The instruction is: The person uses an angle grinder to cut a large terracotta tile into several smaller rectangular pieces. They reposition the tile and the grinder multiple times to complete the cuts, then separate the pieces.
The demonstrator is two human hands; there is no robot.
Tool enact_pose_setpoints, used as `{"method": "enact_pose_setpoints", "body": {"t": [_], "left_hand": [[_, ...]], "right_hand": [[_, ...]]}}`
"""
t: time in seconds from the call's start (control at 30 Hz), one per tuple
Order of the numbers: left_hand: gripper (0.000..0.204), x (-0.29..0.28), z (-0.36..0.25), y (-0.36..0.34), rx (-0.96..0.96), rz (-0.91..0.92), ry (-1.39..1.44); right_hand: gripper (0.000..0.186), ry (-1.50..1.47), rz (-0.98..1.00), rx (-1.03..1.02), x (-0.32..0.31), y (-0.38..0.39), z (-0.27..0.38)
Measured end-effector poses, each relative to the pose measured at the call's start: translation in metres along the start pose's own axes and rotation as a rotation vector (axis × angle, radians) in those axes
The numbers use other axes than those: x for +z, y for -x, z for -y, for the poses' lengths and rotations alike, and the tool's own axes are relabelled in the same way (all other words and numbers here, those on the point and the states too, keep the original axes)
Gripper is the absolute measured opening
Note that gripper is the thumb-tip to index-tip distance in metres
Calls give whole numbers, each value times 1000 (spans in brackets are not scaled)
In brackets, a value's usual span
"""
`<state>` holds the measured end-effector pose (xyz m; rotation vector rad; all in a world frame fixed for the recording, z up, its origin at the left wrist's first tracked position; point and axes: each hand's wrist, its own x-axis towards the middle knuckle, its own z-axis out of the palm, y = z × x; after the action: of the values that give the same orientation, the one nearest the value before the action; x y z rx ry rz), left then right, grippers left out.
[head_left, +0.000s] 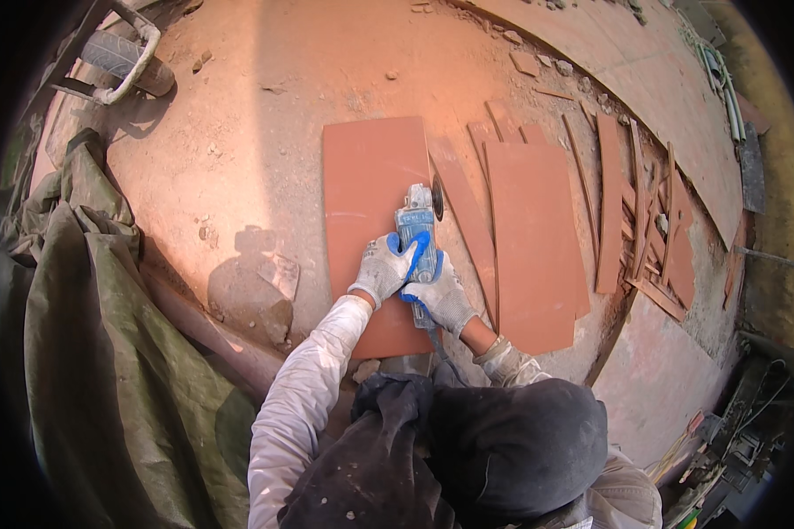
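A blue angle grinder with a silver head is gripped between my two hands, both in grey and blue work gloves. My left hand wraps round the body from the left. Lower down, my right hand closes round it from the right. The dark cutting disc stands on edge at the right side of the head, by the right edge of a reddish-brown tile. Whether the disc touches the tile, I cannot tell. A cord trails from the grinder's rear toward my knees.
More reddish-brown tiles and narrow cut strips lie at right. A green tarpaulin drapes along the left. At the far left stands a wheel with a metal frame. Rubble and large slabs lie farther right.
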<state>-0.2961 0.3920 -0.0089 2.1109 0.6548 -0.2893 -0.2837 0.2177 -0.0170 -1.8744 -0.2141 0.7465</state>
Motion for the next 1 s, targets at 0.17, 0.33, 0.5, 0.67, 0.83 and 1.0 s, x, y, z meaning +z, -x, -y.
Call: {"method": "enact_pose_setpoints", "body": {"t": [0.17,0.33,0.5,0.67,0.83,1.0], "left_hand": [[58,-2,-4,-3,12,-27,26],[58,-4,-5,-6,7,-17,26],[56,-6,-6,-9,8,11,50],[54,-7,-6,-15,36,-4,34],[53,-8,-4,-17,50,-5,65],[55,-11,-8,-20,14,-5,33]], "right_hand": [[69,-87,8,8,-3,-3,10],[63,-51,-4,57,-3,-6,16],[59,-93,-17,65,0,-12,13],[59,-79,-28,15,1,-19,10],[58,-64,-31,-9,1,-21,8],[59,-113,-35,47,3,-26,9]]}}
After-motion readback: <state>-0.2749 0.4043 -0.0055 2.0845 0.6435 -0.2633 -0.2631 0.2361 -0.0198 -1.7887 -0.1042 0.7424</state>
